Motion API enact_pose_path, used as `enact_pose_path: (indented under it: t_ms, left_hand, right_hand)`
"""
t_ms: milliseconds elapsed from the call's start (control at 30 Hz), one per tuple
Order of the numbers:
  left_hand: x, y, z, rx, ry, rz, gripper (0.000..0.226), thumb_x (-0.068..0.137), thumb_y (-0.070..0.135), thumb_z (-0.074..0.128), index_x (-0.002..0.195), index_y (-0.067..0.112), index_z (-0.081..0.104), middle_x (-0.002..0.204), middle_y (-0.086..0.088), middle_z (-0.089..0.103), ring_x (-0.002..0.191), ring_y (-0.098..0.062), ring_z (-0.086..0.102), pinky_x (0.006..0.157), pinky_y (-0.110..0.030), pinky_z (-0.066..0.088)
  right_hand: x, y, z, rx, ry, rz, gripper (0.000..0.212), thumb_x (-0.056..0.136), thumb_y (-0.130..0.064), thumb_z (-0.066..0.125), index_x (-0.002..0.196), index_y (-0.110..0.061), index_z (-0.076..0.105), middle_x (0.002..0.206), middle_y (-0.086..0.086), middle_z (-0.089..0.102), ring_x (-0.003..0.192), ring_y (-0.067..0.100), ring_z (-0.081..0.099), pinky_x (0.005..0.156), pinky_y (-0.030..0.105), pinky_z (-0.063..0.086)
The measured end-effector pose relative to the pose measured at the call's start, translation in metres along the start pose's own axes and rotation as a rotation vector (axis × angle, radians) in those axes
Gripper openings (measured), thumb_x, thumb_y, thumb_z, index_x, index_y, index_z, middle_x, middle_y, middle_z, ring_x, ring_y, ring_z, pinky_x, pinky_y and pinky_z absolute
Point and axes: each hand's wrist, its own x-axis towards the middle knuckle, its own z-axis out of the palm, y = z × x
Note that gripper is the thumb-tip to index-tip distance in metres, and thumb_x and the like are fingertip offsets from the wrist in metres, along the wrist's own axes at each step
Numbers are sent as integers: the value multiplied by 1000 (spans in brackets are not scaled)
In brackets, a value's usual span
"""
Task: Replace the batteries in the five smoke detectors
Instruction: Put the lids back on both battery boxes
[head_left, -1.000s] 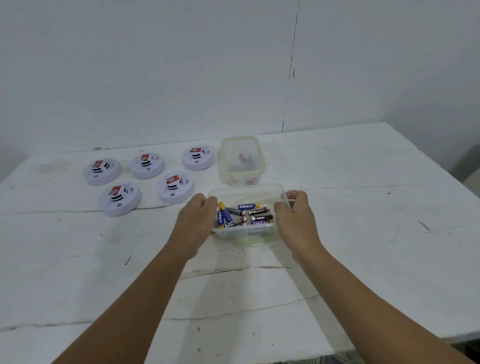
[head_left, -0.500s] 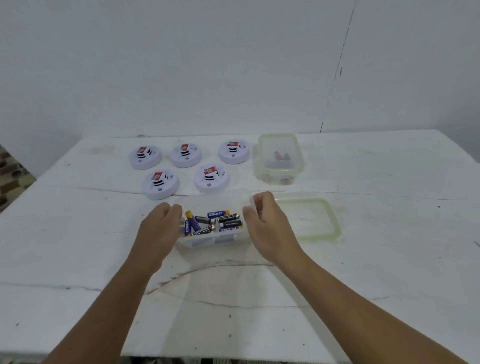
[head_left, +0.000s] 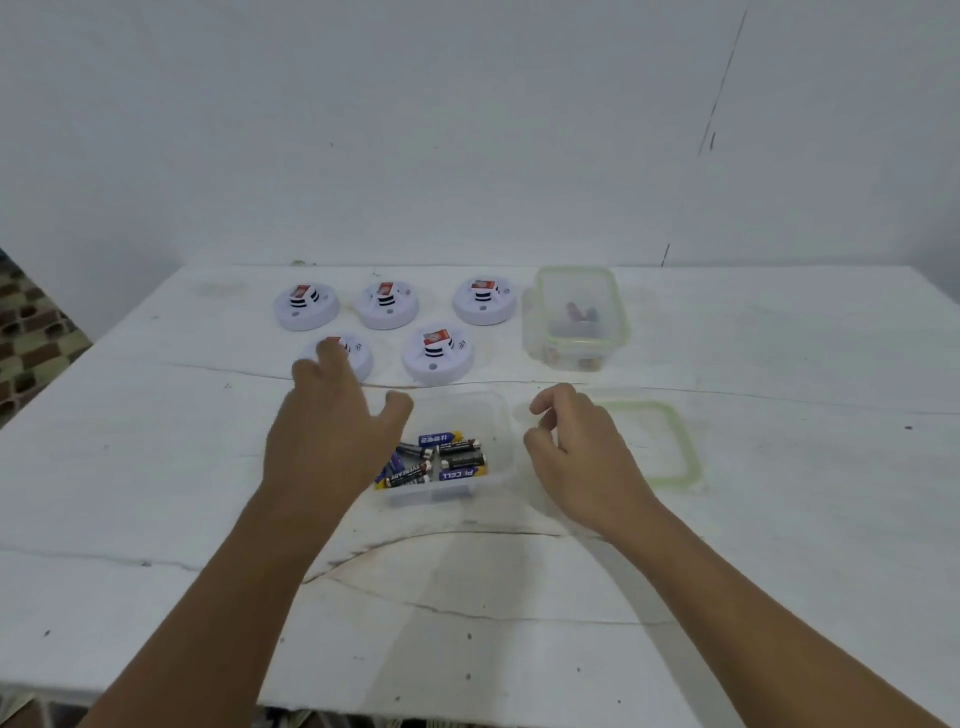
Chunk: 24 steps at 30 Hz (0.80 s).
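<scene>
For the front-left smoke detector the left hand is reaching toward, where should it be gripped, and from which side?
Grip the front-left smoke detector by its round outer rim, coming from above with the left hand, fingers and thumb on opposite edges. It is a low disc lying flat on the table, with a raised centre and no handle, so the rim probably offers the best hold.

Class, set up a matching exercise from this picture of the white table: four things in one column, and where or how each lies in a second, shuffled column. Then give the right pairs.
Things
1. Clear plastic box of batteries
2. Green-rimmed clear lid
3. Green-rimmed lidded container
4. Left hand

Places or states
A. Flat on the table, right of the right hand
B. Reaching over the near-left round white smoke detector
C. Open, between the two hands
D. Right of the back row of detectors

Pairs: 1-C, 2-A, 3-D, 4-B
</scene>
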Motion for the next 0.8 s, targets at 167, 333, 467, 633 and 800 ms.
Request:
enact_pose_path:
  t_ms: [167, 333, 467, 633, 800]
  left_hand:
    - [-8, 68, 7, -55, -119, 336, 29, 98, 37, 52, 122, 21, 45, 106, 1, 50, 79, -24, 57, 66, -36, 42]
    - [-20, 89, 42, -22, -287, 555, 19, 99, 26, 50, 116, 21, 57, 102, 0, 52, 96, -21, 51, 76, -37, 48]
    - [-20, 87, 62, 134, -350, 633, 34, 91, 13, 52, 124, 22, 56, 110, 0, 50, 100, -22, 40, 81, -37, 45]
    - [-19, 88, 68, 186, -360, 727, 62, 85, 21, 68, 143, 34, 50, 146, 7, 43, 125, -25, 32, 91, -34, 26]
    - [-12, 93, 66, -227, -393, 559, 30, 92, 46, 72, 116, 30, 60, 110, 12, 65, 108, -16, 53, 91, -36, 40]
  right_hand:
    - [2, 21, -36, -282, -315, 49, 38, 89, -32, 60, 124, -31, 46, 120, -7, 47, 116, 21, 42, 97, 39, 40]
    - [-6, 44, -52, -465, -472, -39, 45, 87, -40, 66, 128, -38, 46, 122, -11, 38, 113, 16, 35, 94, 33, 35]
    - [-8, 53, -54, -399, -318, -118, 21, 92, -33, 65, 111, -30, 58, 110, -10, 54, 104, 18, 52, 92, 39, 48]
    - [-12, 57, -65, -450, -86, -370, 12, 102, -32, 56, 112, -28, 62, 103, -8, 62, 91, 21, 57, 80, 43, 48]
    - [-3, 36, -83, -403, 286, -523, 18, 104, -30, 58, 118, -25, 68, 105, -8, 68, 91, 20, 60, 86, 39, 44]
